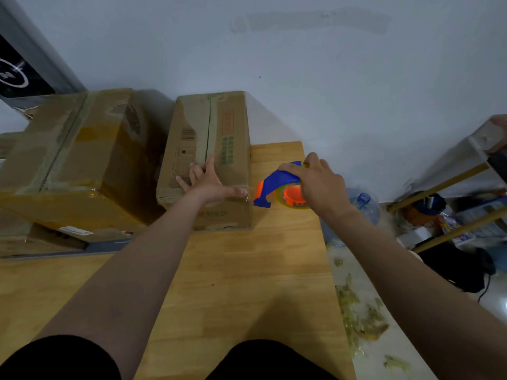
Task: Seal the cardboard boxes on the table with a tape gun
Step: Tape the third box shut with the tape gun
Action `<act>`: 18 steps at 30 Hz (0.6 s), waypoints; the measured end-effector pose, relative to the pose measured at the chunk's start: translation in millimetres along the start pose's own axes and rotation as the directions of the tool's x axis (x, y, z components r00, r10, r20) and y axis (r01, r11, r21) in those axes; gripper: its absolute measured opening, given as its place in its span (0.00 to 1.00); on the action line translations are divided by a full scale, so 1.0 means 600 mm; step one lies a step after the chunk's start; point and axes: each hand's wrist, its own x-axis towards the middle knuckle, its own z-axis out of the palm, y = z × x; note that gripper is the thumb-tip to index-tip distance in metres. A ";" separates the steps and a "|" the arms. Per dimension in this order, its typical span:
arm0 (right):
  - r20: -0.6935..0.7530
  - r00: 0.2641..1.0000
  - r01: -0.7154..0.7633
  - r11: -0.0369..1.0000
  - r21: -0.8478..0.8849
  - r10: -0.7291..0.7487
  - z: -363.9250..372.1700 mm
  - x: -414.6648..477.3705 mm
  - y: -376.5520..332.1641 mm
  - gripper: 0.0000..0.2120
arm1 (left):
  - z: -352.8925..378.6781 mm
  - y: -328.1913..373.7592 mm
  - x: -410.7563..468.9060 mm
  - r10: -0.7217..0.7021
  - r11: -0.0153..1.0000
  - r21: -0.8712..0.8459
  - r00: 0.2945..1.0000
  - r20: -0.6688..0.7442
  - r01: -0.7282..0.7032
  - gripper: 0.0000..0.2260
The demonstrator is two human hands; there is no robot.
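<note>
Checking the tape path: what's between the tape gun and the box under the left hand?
Head view: only a narrow gap over bare table separates tape gun and box; any tape strand there is unclear.

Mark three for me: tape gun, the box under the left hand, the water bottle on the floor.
tape gun [275,180]: head view, on the blue body.
box [219,149]: head view, top face, right flap beside the seam.
water bottle [366,209]: head view, clear shoulder below the blue neck.
</note>
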 end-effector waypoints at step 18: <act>0.622 0.766 -0.311 0.941 0.133 0.165 0.150 -0.049 0.008 0.27 | 0.006 -0.010 0.009 0.026 0.999 -0.042 0.999 -0.023 -0.027 0.65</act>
